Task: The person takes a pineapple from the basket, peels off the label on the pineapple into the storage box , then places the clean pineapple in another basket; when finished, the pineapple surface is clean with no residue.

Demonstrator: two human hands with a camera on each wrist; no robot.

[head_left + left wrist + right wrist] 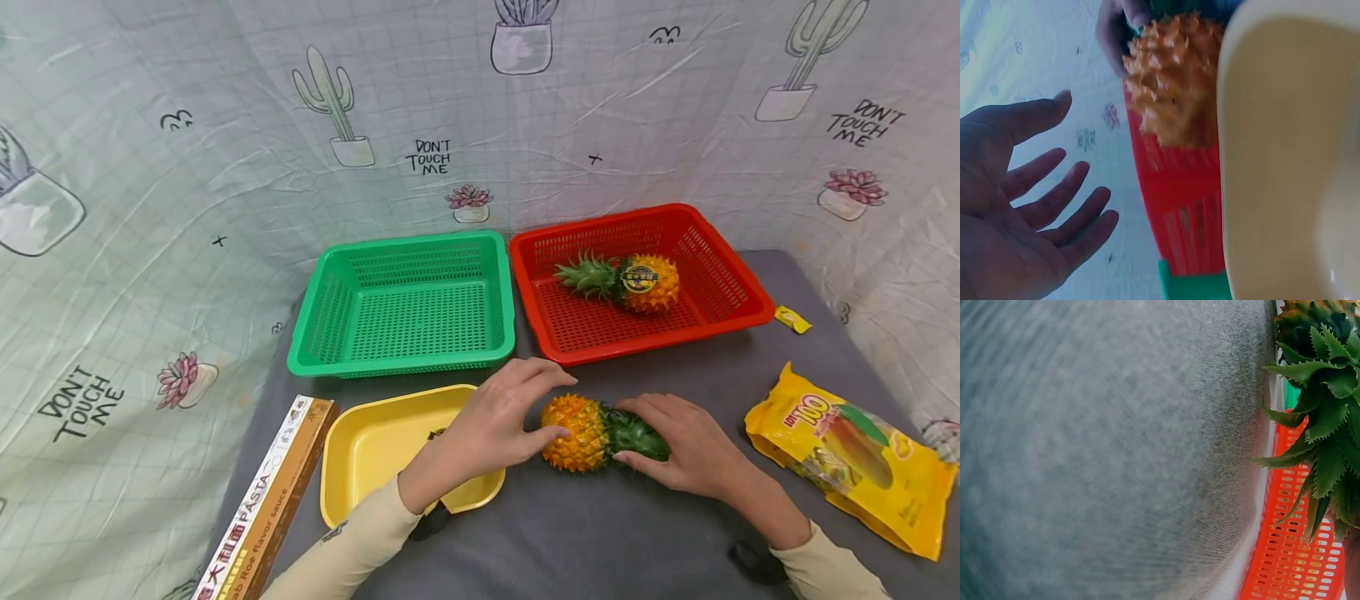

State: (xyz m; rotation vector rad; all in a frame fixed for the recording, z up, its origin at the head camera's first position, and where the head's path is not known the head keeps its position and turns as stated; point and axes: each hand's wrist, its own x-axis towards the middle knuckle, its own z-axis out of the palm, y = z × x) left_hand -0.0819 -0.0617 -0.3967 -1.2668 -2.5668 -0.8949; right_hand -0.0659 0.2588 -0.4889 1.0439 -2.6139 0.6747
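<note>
A small orange pineapple (572,435) with a dark green crown lies on its side on the grey cloth, its crown toward the right. My right hand (686,440) holds it by the crown, thumb on the near side and fingers over the far side. In the right wrist view, the spiky crown leaves (1332,425) fill the right edge, and most of that hand is hidden. At the fruit's left end is my left hand (498,417), its fingers spread. The left wrist view has this hand (1029,200) apart from the fruit, holding nothing.
Under my left forearm sits a yellow tray (367,467), with a pasta box (266,500) to its left. Behind are a green basket (420,321) and a red basket (536,325) holding another pineapple (652,283). A yellow snack bag (855,458) and small packet (792,319) lie right.
</note>
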